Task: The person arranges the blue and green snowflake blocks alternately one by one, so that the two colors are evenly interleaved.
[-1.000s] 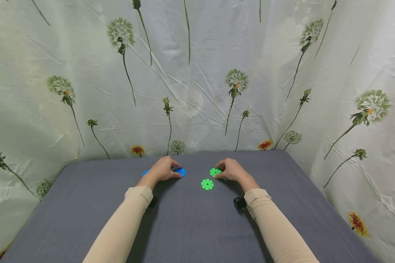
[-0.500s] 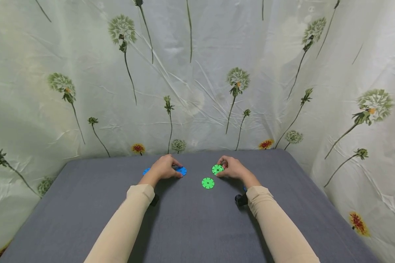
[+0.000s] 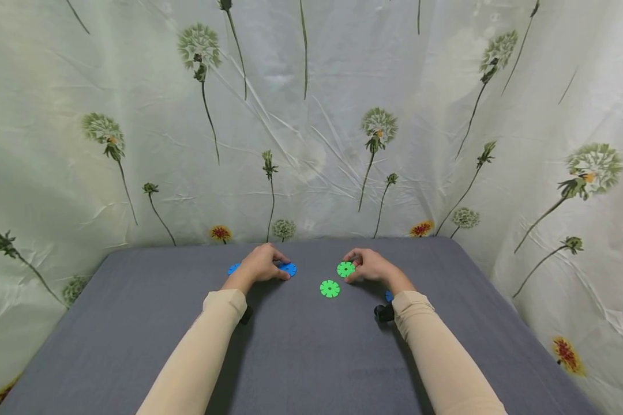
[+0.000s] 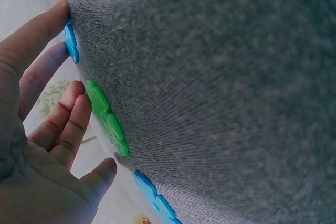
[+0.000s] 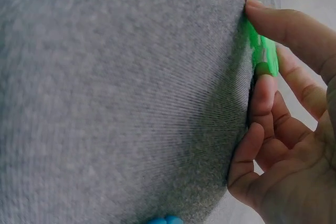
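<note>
In the head view my left hand (image 3: 259, 266) has thumb and finger at opposite edges of a flat blue notched disc (image 3: 289, 269) on the table. The left wrist view shows that blue disc (image 4: 70, 41) between the fingertips, and a green disc (image 4: 107, 119) lying beneath the other fingers. My right hand (image 3: 375, 269) pinches a green disc (image 3: 345, 269), which is tilted up in the right wrist view (image 5: 266, 56); whether it is one layer or two I cannot tell. Another green disc (image 3: 329, 289) lies flat between the hands, nearer to me.
A blue disc (image 3: 233, 269) lies left of my left hand, partly covered by it. Beside my right sleeve a further blue disc (image 3: 389, 295) is partly hidden. The grey table (image 3: 311, 357) meets a flowered curtain (image 3: 322, 144) at its back edge.
The green disc at my right hand has gone from lying flat to being held tilted, slightly farther right. The blue disc by the right sleeve has come into view. My left hand has barely moved.
</note>
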Tool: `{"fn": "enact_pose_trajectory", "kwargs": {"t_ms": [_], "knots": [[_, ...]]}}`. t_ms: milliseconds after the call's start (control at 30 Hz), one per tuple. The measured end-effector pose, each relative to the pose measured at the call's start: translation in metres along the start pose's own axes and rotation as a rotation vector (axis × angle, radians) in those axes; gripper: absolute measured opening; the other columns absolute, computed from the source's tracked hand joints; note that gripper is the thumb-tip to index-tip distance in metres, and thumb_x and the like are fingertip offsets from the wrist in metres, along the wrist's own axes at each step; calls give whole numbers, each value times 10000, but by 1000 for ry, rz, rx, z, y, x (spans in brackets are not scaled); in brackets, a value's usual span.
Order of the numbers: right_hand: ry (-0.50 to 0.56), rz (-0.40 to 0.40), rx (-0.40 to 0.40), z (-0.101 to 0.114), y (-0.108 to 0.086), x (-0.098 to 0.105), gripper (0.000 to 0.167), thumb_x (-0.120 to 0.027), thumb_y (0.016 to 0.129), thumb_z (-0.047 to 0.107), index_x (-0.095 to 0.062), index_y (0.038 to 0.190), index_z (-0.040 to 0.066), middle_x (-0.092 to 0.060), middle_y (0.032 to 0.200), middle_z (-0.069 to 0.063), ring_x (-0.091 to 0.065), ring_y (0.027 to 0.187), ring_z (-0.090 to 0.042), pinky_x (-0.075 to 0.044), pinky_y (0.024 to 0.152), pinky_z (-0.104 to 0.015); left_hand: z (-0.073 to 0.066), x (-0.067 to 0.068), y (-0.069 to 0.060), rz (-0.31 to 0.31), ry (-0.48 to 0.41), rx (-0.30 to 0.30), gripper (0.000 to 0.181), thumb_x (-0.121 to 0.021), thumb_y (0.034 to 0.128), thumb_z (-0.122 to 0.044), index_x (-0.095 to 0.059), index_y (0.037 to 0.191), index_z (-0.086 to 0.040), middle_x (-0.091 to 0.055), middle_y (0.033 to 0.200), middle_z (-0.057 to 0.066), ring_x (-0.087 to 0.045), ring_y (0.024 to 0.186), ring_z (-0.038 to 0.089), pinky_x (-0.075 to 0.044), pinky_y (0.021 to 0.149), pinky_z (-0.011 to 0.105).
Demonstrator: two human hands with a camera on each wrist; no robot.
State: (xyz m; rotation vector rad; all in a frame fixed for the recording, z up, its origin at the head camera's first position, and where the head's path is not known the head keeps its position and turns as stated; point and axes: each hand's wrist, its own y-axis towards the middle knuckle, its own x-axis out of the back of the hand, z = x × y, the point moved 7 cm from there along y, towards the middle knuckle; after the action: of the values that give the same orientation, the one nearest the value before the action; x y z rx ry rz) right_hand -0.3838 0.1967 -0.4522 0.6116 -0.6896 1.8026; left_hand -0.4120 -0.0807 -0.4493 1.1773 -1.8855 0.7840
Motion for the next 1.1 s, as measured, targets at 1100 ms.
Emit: {"fn": "enact_pose_trajectory", "kwargs": {"t_ms": [1100], "knots": [[-38, 14, 30, 1, 0, 1, 493, -854, 876, 82, -728, 1345, -5, -673, 975, -75, -528, 840, -159, -444, 727, -286, -7, 1, -4, 5, 38, 67, 376, -903, 896, -278, -824, 1256, -202, -602, 1493, 138, -524, 1452, 384, -481, 1161, 590]]}}
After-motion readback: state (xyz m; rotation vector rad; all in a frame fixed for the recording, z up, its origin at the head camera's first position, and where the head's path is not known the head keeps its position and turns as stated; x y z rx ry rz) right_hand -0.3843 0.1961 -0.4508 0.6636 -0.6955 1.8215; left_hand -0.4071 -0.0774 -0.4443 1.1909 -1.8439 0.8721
